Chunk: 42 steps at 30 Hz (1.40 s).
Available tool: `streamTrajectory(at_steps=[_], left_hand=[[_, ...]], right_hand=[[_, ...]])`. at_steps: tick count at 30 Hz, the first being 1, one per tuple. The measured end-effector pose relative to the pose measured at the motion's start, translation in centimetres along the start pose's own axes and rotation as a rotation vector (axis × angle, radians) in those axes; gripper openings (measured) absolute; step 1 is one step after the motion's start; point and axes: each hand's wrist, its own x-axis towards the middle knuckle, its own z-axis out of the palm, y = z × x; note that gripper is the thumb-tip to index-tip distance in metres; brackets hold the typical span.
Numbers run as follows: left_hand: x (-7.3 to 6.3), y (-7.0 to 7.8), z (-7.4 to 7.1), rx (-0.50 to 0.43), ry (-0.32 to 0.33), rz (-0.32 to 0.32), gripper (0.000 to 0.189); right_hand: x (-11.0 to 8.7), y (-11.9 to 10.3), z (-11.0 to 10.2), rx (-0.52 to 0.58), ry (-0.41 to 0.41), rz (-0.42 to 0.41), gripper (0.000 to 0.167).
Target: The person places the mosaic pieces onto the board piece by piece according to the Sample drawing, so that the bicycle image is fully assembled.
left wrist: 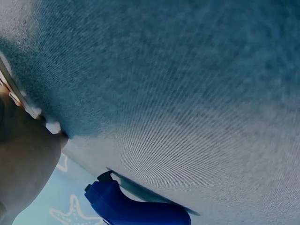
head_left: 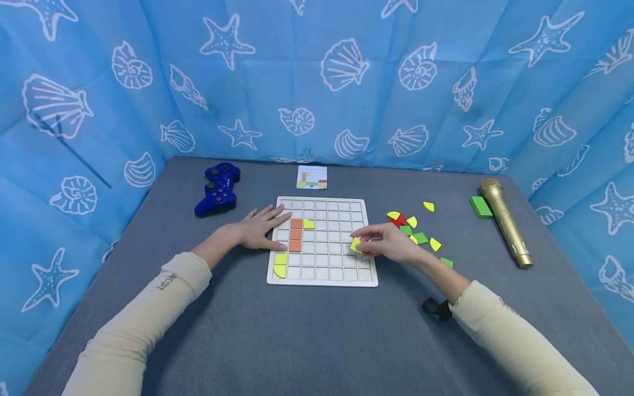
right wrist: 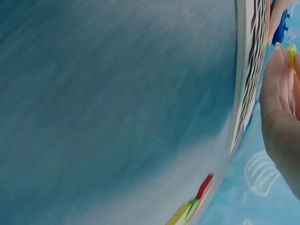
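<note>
A white grid board (head_left: 322,279) lies on the grey table. My left hand (head_left: 256,228) rests on its left edge with fingers spread. Three orange squares (head_left: 295,234) form a column near that hand, with a yellow quarter-circle piece (head_left: 309,224) beside the top one. Two more yellow quarter-circle pieces (head_left: 279,271) sit at the lower left of the grid. Over the board's right side, my right hand (head_left: 388,242) pinches a yellow piece (head_left: 355,245) between thumb and fingers. In the right wrist view this yellow piece (right wrist: 291,58) shows at the fingertips.
Loose yellow, red and green pieces (head_left: 420,238) lie right of the board. A pattern card (head_left: 311,177) is behind it. A blue game controller (head_left: 218,188) lies at left. At right are a gold microphone (head_left: 506,223), a green block (head_left: 480,207) and a black object (head_left: 437,309).
</note>
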Motion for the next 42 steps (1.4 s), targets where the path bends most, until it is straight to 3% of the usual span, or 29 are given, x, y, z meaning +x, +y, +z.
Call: streamTrajectory(at_steps=[5, 13, 21, 42], left_hand=[[0.1, 0.0, 0.1, 0.013, -0.004, -0.013, 0.099], [-0.3, 0.4, -0.2, -0.006, -0.009, -0.02, 0.097], [-0.1, 0.3, -0.1, -0.006, -0.013, -0.028, 0.097], [0.1, -0.1, 0.1, -0.017, -0.003, -0.01, 0.094]], right_hand=[[1.4, -0.9, 1.6, -0.032, -0.013, -0.009, 0.033], [3.2, -2.8, 4.5, 0.012, -0.072, 0.029, 0.032], [4.8, -4.0, 7.1, -0.048, -0.073, 0.056, 0.026], [6.4, -5.0, 10.1, -0.149, -0.037, 0.043, 0.012]])
